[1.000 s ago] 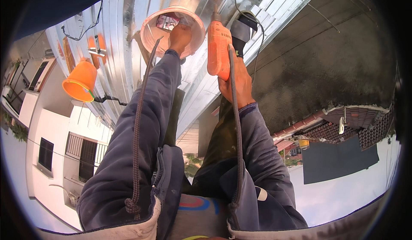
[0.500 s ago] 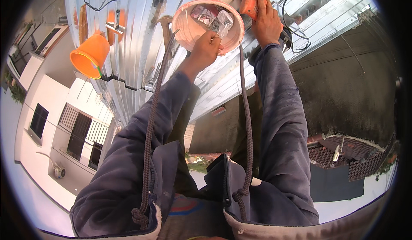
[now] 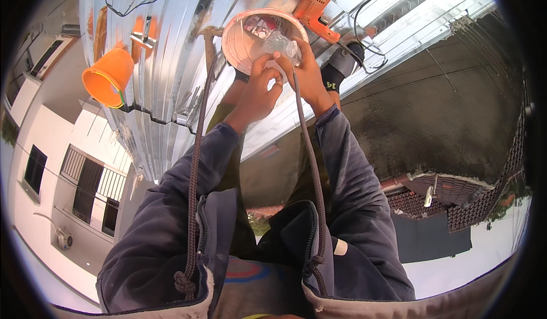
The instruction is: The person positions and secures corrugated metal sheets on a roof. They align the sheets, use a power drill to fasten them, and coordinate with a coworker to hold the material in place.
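My left hand (image 3: pixel 259 88) and my right hand (image 3: pixel 307 79) meet at the near rim of a pale pink bucket (image 3: pixel 232 45), fingers closed on a crumpled clear plastic bag (image 3: pixel 276 45). Behind the bag, small items sit inside the bucket, too unclear to name. An orange power drill (image 3: pixel 312 8) lies on the metal sheeting just beyond the bucket's right side, out of both hands. A hammer (image 3: pixel 209 45) with a light wooden handle rests at the bucket's left.
Corrugated metal sheets (image 3: pixel 171 45) slope under me, with an orange bucket (image 3: pixel 108 76), black cables (image 3: pixel 356 17) and my shod foot (image 3: pixel 342 65). Past the sheet edge are a dark lower surface (image 3: pixel 444 114), tiled roofs (image 3: pixel 470 213) and a white building (image 3: pixel 57 165) with railings.
My right hand has let go of the drill and moved down-left to the bucket. My left hand has come out from inside the bucket with the plastic bag, now beside my right hand.
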`<state>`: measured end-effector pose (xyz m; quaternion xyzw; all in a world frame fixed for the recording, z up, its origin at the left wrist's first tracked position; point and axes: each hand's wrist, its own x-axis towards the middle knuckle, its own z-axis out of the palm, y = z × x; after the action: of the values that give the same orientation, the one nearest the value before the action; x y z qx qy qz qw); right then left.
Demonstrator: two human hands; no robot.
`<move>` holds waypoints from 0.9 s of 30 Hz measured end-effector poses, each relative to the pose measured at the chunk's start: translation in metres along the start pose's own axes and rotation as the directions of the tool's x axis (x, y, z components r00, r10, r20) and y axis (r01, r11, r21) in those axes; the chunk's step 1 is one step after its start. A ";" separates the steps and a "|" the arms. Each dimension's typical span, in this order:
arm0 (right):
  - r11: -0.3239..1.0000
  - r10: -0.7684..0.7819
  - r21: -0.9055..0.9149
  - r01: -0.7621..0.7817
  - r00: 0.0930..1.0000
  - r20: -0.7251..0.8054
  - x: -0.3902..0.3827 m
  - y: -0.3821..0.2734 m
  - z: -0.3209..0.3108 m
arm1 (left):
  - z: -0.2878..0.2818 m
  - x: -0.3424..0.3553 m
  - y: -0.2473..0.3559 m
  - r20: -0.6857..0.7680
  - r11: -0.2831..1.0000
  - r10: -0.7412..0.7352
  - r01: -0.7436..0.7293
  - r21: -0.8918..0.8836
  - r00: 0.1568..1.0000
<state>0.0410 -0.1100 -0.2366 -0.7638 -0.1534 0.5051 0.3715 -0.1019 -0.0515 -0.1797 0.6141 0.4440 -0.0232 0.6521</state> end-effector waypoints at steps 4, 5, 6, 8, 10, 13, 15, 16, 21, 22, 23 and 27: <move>0.972 0.186 0.141 -0.188 0.982 0.029 0.002 0.014 0.004 | 0.001 0.000 -0.003 0.035 0.999 0.045 -0.046 0.020 0.998; 0.937 0.231 0.256 -0.236 0.972 0.052 -0.001 0.004 0.008 | -0.005 -0.001 -0.002 0.064 0.998 0.039 -0.042 0.044 0.997; 0.951 0.269 0.114 -0.287 0.951 0.150 -0.003 -0.006 -0.001 | -0.008 -0.002 -0.001 0.077 0.994 0.066 -0.072 0.077 0.995; 0.945 0.164 0.266 -0.189 0.980 0.116 -0.004 0.014 0.007 | -0.019 -0.002 0.010 0.167 0.973 0.098 -0.129 0.190 0.981; 0.884 0.160 0.413 -0.221 0.971 0.177 -0.009 0.024 0.008 | -0.027 -0.004 0.003 0.207 0.956 0.123 -0.171 0.237 0.971; 0.841 0.074 0.514 -0.170 0.976 0.203 -0.010 0.003 -0.005 | -0.053 0.012 0.015 0.056 0.999 0.011 -0.008 -0.050 0.998; 0.758 0.126 0.572 -0.315 0.930 0.345 -0.008 0.008 -0.012 | -0.064 0.029 0.016 0.195 0.994 0.003 -0.025 0.106 0.981; 0.687 0.176 0.607 -0.400 0.902 0.395 -0.007 -0.016 -0.016 | -0.066 0.039 0.006 0.308 0.990 -0.044 0.000 0.143 0.950; 0.572 0.243 0.650 -0.501 0.860 0.449 0.023 0.008 -0.025 | -0.059 0.060 -0.005 0.430 0.928 -0.218 0.050 0.369 0.876; 0.526 0.317 0.654 -0.544 0.838 0.444 0.032 0.010 -0.025 | -0.060 0.059 -0.009 0.432 0.924 -0.267 0.101 0.370 0.861; 0.531 0.326 0.624 -0.573 0.818 0.474 0.038 0.013 -0.024 | -0.062 0.058 -0.012 0.434 0.916 -0.316 0.152 0.371 0.844; 0.586 0.323 0.493 -0.643 0.744 0.586 0.063 0.027 -0.008 | -0.061 0.049 -0.019 0.393 0.961 -0.248 0.171 0.219 0.885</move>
<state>0.0726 -0.0930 -0.2958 -0.4555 0.1799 0.7649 0.4184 -0.1171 0.0188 -0.2155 0.5988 0.3545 -0.2638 0.6680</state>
